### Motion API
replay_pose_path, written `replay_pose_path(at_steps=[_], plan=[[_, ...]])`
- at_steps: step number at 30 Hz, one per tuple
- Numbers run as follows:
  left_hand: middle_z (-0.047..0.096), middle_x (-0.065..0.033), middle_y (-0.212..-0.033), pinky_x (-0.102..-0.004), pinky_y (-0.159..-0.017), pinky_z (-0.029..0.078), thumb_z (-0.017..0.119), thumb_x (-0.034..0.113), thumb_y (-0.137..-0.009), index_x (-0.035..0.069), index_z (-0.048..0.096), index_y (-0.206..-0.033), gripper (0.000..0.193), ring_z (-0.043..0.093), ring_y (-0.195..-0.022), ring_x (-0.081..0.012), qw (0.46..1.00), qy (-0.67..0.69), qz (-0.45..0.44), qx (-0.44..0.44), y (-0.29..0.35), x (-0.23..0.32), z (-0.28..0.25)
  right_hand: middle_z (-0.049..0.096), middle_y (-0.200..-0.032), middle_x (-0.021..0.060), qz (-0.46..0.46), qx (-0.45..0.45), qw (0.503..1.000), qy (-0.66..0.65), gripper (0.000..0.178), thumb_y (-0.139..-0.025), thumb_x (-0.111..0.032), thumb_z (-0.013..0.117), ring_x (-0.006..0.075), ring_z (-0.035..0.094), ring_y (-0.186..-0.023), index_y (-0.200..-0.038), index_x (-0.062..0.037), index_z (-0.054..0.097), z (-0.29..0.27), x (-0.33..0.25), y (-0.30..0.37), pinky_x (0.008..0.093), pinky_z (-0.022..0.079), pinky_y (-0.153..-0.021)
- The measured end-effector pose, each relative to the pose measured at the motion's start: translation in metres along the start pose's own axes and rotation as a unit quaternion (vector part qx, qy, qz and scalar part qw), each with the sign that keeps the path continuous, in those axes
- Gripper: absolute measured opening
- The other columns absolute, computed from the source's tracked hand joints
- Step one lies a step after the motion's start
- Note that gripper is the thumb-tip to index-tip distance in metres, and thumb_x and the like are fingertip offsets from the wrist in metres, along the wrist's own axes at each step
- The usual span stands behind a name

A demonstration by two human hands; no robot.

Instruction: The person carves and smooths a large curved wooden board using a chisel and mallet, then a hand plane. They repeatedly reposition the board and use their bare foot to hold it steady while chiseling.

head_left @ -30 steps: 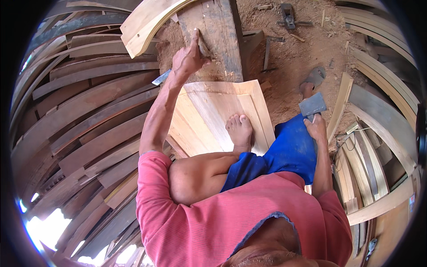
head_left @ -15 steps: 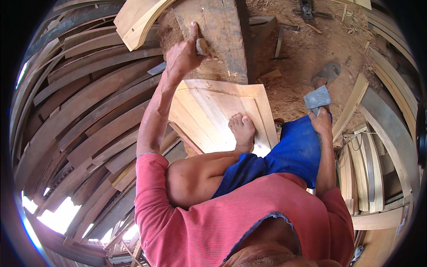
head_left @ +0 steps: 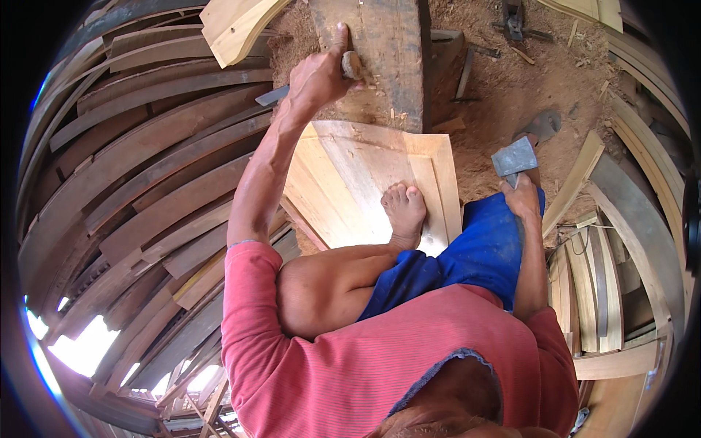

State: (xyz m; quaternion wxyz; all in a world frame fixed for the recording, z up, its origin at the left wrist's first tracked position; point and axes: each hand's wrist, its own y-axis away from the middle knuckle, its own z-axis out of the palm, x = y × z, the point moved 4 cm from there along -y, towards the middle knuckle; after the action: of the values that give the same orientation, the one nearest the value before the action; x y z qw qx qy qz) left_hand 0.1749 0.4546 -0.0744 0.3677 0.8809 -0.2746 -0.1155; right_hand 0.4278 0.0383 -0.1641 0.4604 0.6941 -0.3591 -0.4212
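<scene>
Near the top, my left hand [head_left: 318, 79] is closed round a chisel, thumb stretched forward over a thick, worn wooden beam [head_left: 387, 55]. The round wooden end of the chisel's handle [head_left: 352, 66] shows on the right of the fist, and its flat grey blade [head_left: 272, 95] sticks out on the left. My right hand [head_left: 522, 197], by my right knee, grips a short-handled tool with a squarish grey head [head_left: 514, 157], which points upward. My bare foot rests on a pale panelled wooden board [head_left: 350, 157] below the beam.
A curved pale wooden piece [head_left: 237, 29] lies at the beam's upper left. Long stacked planks [head_left: 139, 164] fill the left side; more boards [head_left: 595, 285] lean at the right. Sawdust covers the ground [head_left: 540, 87], where a dark hand plane [head_left: 513, 20] lies.
The view has shifted a little, so the beam and panel sit further right. My left hand keeps the chisel over the beam; the grey-headed tool in my right hand has tilted slightly left.
</scene>
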Motion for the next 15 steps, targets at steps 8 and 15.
replay_pose_path(at_steps=[8,15], plan=[[0.077,-0.0211,-0.098,-0.0474,-0.085,0.06,0.088,0.043,-0.08,0.013,0.037,-0.161,0.1,0.076,-0.094,-0.0394,0.996,0.069,0.041,0.041,0.01,0.011,-0.015,0.063,-0.077,0.0094,-0.13,0.084,0.975,-0.158,0.029,-0.092,-0.022,0.073,0.0167,0.06,-0.06,-0.101,0.0046,0.064,-0.007,-0.027,0.019,0.0352,0.05,-0.058],[0.077,-0.0082,-0.111,-0.0341,-0.087,0.061,0.088,0.033,-0.083,0.005,0.066,-0.127,0.057,0.074,-0.097,-0.0185,0.873,0.459,0.163,-0.001,0.058,0.109,-0.056,0.062,-0.078,0.0036,-0.137,0.143,0.927,-0.318,0.023,-0.095,-0.018,0.072,0.01,0.058,-0.063,-0.104,0.0023,0.064,-0.048,-0.075,0.099,0.0296,0.047,-0.056]])
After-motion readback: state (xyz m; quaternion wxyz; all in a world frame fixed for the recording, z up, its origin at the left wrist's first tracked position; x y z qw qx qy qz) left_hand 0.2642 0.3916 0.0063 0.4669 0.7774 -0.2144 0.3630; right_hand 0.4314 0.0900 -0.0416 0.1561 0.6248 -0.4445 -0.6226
